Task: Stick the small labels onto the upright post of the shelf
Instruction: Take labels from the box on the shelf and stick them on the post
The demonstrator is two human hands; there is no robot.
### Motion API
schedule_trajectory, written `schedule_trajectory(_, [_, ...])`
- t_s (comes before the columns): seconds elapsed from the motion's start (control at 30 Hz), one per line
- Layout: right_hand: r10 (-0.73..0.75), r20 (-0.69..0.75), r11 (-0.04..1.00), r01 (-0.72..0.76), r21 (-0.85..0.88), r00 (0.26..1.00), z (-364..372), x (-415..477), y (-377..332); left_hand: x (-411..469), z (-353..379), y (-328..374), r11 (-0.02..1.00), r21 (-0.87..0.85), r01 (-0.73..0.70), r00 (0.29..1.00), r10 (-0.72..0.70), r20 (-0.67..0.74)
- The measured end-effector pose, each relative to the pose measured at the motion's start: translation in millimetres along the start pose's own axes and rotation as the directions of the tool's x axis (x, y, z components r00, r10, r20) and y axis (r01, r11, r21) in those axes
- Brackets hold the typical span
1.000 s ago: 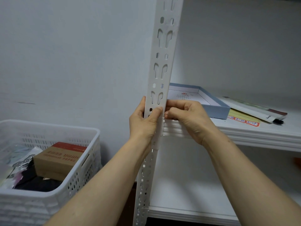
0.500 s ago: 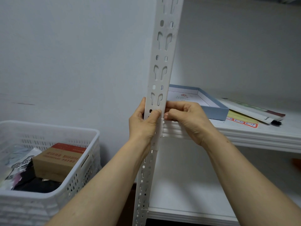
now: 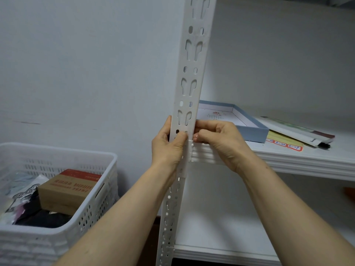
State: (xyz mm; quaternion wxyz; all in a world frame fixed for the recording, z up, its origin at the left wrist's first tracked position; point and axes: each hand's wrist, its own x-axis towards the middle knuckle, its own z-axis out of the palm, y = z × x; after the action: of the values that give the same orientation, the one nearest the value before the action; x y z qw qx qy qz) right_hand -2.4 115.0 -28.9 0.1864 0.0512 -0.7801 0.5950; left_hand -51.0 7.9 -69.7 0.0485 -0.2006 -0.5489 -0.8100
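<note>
Head view. Both hands hold as a second ago: left hand [image 3: 168, 148] grip wraps the post [image 3: 192, 73], thumb flat on its face; right hand [image 3: 219, 143] grip pinches the post's right edge, level with the shelf [image 3: 288, 162]. We judge one label being pressed down; it hides under the thumbs. Farther, label sheet [image 3: 282, 144] writing unreadable.

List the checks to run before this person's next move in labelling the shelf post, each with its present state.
1. The post is steadied: ok, the left hand grips it.
2. The right hand is there too: ok, fingers curled at the post's right edge.
3. A label is on the post: cannot tell, thumbs cover the spot.
4. It lies flat: cannot tell.
5. More labels are near: ok, the label sheet lies on the shelf.
</note>
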Motion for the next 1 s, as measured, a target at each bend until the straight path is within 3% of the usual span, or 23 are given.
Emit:
schedule_trajectory(0.1, [-0.006,-0.013,1.0,0.006,0.016,1.0,0.7,-2.5,-2.1,0.2,-4.3,-1.9,0.999,0.026,0.029,0.999,-0.03,0.041])
schedule_trajectory(0.17, [-0.02,-0.109,0.997,0.028,0.072,0.994,2.1,-4.7,-0.4,-3.7,-6.5,-2.3,0.999,-0.005,0.054,0.997,-0.054,0.049])
schedule_trajectory(0.3, [-0.033,-0.314,0.991,0.072,0.112,0.949,7.9,-9.2,11.2,-14.0,-13.6,-0.7,0.998,-0.057,0.032,0.992,-0.039,-0.123])
schedule_trajectory(0.47, [-0.062,-0.394,0.992,0.102,0.08,0.917,15.5,-20.9,20.3,-23.2,-30.7,4.6,0.999,-0.041,-0.036,0.969,0.025,-0.245])
schedule_trajectory(0.53, [-0.065,-0.418,0.991,0.109,0.082,0.906,18.1,-26.1,20.4,-29.7,-32.6,10.2,0.999,-0.037,-0.041,0.976,0.032,-0.218])
schedule_trajectory(0.73, [-0.035,-0.371,0.966,0.127,0.226,0.928,22.7,-45.4,6.6,-44.6,-20.6,27.0,0.999,-0.026,-0.038,0.997,0.04,0.063])
schedule_trajectory(1.0, [-0.076,-0.394,0.961,0.172,0.215,0.916,6.1,-62.4,-7.6,-49.7,1.1,40.1,0.982,0.078,-0.174,0.975,0.161,0.15])
